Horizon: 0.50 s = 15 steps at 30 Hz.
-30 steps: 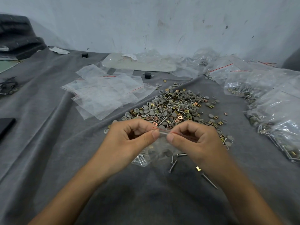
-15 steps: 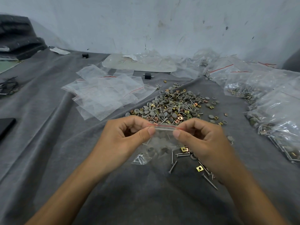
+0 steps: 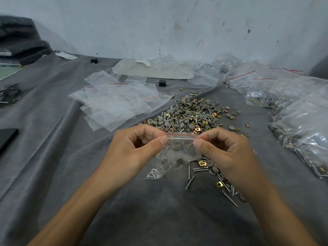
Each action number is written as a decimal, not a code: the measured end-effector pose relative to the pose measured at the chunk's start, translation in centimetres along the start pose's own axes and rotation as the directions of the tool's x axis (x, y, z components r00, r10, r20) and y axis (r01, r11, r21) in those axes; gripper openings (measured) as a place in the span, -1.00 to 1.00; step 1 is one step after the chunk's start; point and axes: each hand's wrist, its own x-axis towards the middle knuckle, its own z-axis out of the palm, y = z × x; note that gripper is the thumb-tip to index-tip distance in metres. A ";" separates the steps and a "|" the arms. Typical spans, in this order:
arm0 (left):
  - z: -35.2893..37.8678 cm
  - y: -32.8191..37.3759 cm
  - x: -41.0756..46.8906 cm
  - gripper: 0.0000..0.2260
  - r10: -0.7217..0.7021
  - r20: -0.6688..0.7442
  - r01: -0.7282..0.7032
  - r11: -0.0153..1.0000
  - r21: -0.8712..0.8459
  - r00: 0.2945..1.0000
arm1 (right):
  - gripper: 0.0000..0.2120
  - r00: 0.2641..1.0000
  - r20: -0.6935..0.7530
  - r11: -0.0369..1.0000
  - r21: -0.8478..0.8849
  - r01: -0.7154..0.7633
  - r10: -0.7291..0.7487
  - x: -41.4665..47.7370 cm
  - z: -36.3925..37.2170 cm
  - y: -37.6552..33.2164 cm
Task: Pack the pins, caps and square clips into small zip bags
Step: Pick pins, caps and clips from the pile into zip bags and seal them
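A small zip bag (image 3: 179, 150) is being held just above the grey cloth (image 3: 53, 157), low in the middle of the view, between both hands. The left end of its red-lined top edge (image 3: 177, 134) is being pinched by the left hand (image 3: 136, 148), thumb and forefinger clamped on the plastic, the other fingers curled in. The right end is being pinched the same way by the right hand (image 3: 225, 151). Grey caps and some pins are showing through the bag; its lower corner is sagging with pins in it, and whether it is touching the cloth cannot be told.

Loose pins (image 3: 189, 182), a cap (image 3: 213, 170) and square clips (image 3: 219, 184) are lying on the cloth just under the right hand. The main pile (image 3: 191, 116) of pins, caps and clips is lying just behind the hands. Empty zip bags (image 3: 113, 102) are being kept in a loose stack left of the pile. Filled bags (image 3: 301, 121) are lying along the right side. A flat black thing (image 3: 7, 139) is lying at the left edge.
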 end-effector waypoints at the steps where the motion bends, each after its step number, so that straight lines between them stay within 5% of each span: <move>1: 0.0 0.0 0.0 -0.86 0.000 -0.001 0.000 1.000 0.004 1.000 | -0.90 1.000 -0.001 1.000 -0.001 0.002 -0.002 0.0 0.0 0.0; 9: -0.4 0.1 0.1 -0.90 -0.010 -0.053 0.009 1.000 -0.009 0.999 | -0.94 1.000 -0.004 0.999 0.041 -0.003 0.003 0.1 -0.4 0.2; 15: -0.2 -0.1 -0.1 -0.87 0.011 0.035 -0.012 0.999 0.030 0.999 | -0.95 0.998 0.048 0.997 0.058 0.047 -0.050 0.1 0.2 0.5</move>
